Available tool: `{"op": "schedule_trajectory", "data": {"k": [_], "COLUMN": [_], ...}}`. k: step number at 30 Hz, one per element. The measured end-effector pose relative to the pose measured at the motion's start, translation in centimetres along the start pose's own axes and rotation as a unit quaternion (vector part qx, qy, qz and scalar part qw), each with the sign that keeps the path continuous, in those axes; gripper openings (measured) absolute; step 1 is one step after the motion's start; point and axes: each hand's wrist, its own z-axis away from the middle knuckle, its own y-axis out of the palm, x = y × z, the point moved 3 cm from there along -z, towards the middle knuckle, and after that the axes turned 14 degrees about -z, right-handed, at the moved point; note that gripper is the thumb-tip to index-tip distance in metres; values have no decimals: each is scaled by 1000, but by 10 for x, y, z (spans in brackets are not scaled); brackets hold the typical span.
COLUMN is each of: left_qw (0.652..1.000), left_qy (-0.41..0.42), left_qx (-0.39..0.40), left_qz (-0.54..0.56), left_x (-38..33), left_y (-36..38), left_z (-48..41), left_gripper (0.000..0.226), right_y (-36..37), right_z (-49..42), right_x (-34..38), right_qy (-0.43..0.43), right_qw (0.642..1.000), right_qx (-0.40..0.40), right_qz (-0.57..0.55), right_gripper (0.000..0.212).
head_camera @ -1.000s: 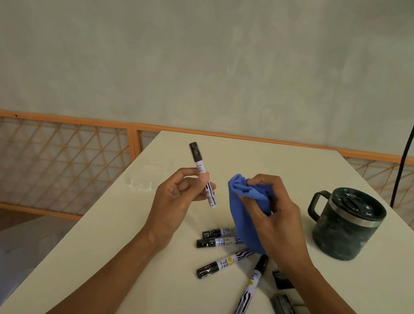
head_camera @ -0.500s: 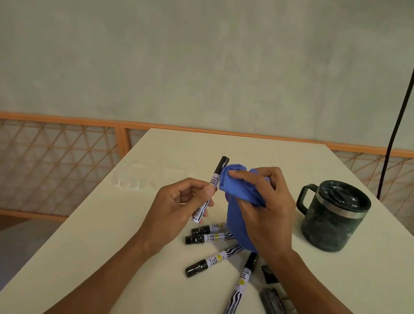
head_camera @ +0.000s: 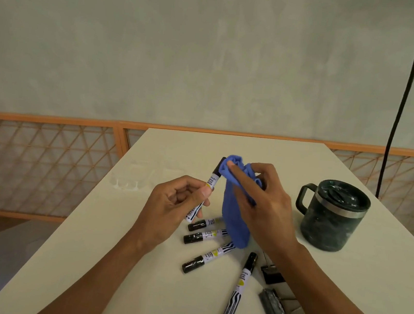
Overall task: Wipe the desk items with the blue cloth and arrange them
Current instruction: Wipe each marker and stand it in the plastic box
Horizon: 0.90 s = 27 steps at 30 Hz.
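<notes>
My left hand [head_camera: 173, 204] pinches a white marker with a black cap [head_camera: 209, 185], held tilted above the cream table [head_camera: 138, 277]. My right hand [head_camera: 260, 200] grips the blue cloth [head_camera: 233, 210] and presses its top fold around the marker's cap. The cloth hangs down to the table. Several more markers [head_camera: 206, 258] lie below the hands; the cloth covers the ends of some of them.
A dark green lidded mug [head_camera: 331, 217] stands at the right. Black binder clips [head_camera: 272, 307] lie by my right forearm. An orange lattice railing [head_camera: 48, 167] runs behind the table's left edge. A black cable [head_camera: 403, 100] hangs at the right.
My left hand has tipped the marker's cap over to the right, toward the cloth. My right hand has brought the cloth's top against the cap and now wraps it.
</notes>
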Motion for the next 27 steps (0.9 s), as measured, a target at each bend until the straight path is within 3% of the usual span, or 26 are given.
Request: {"op": "schedule_trajectory", "data": {"k": [7,11,15,19,23,27], "left_qw": [1000,1000,1000,1000,999,998], "left_qy": [-3,-3,-4,-4,-10,-2], "left_qx": [9,13,9,-2,-28,-36], "left_qz": [-1,-9,-15,-23,-40,-51], "left_x": [2,2,5,6,9,9], "left_y": [0,1,-3,-4,-3,-2], "left_z": [0,0,-1,-2,-3,-2], "left_gripper": [21,20,21,20,14,12], "right_y": [1,-5,1,-6,-13,-1], "right_z": [5,0,8,2,4,7], "right_x": [5,0,4,-10,-10,4], "right_qy": [-75,-8,-71,34,57,-4], "right_qw": [995,1000,995,999,997,998], "right_qx": [43,10,55,-6,-36,53], "right_qz": [44,12,47,0,-22,22], "right_gripper": [40,56,40,46,44,52]}}
